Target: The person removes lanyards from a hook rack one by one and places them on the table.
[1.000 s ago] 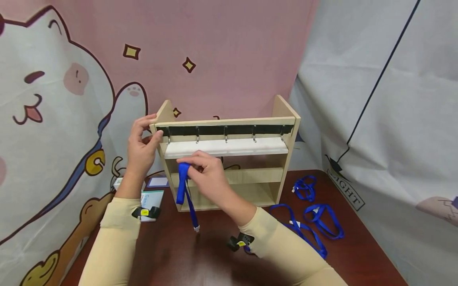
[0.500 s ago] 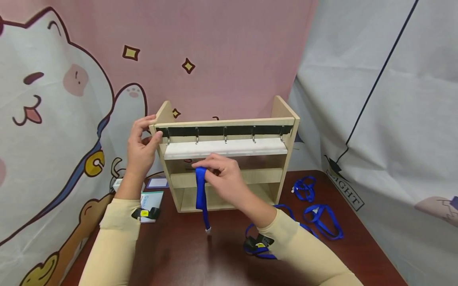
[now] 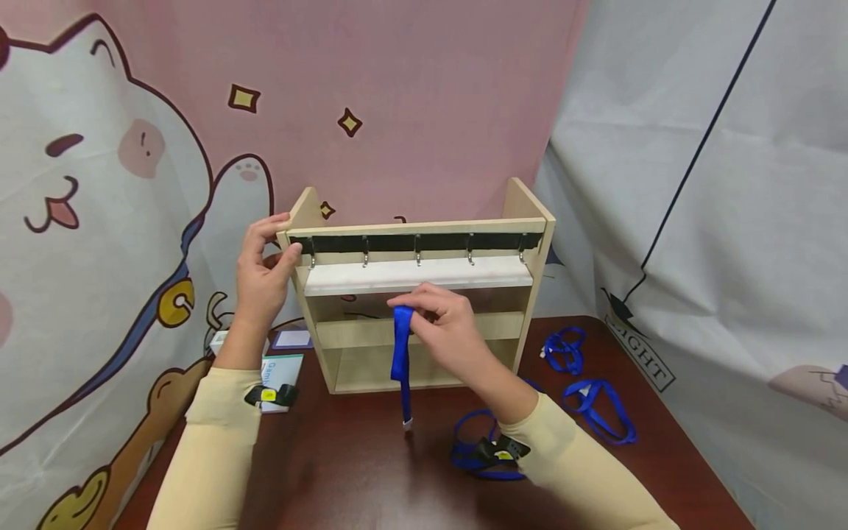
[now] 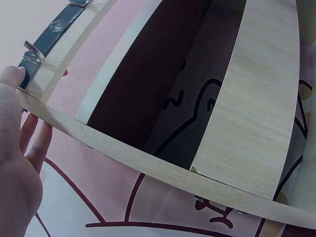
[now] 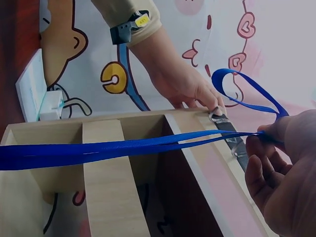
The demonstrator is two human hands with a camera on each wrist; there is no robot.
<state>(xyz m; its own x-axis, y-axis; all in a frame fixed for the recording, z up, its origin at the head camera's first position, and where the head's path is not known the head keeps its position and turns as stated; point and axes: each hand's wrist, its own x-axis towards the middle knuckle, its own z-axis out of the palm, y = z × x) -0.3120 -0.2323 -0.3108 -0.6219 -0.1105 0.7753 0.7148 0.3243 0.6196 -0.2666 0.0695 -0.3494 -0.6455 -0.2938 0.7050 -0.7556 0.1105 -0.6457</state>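
A wooden shelf rack (image 3: 358, 335) stands on the table, with a black strip (image 3: 391, 242) and several metal hooks (image 3: 418, 258) along its top front board. My left hand (image 3: 263, 283) holds the rack's upper left corner, thumb on the front; the left wrist view shows fingers behind the side panel (image 4: 123, 148). My right hand (image 3: 453, 331) pinches a folded blue lanyard (image 3: 400, 346) in front of the rack, below the hooks. A small loop of the lanyard (image 5: 242, 74) sticks out past the fingers in the right wrist view, and its clip (image 3: 407, 425) hangs above the table.
More blue lanyards lie on the table: a bundle (image 3: 564, 352), a loop (image 3: 619, 412) and one partly under the right wrist (image 3: 473, 419). A booklet (image 3: 281, 372) and a blue-edged card (image 3: 292, 338) lie left. A white ledge (image 3: 417, 274) sits below the hooks.
My right hand has moved to the right with the lanyard, from the rack's left part to near its middle. The left hand has stayed on the corner.
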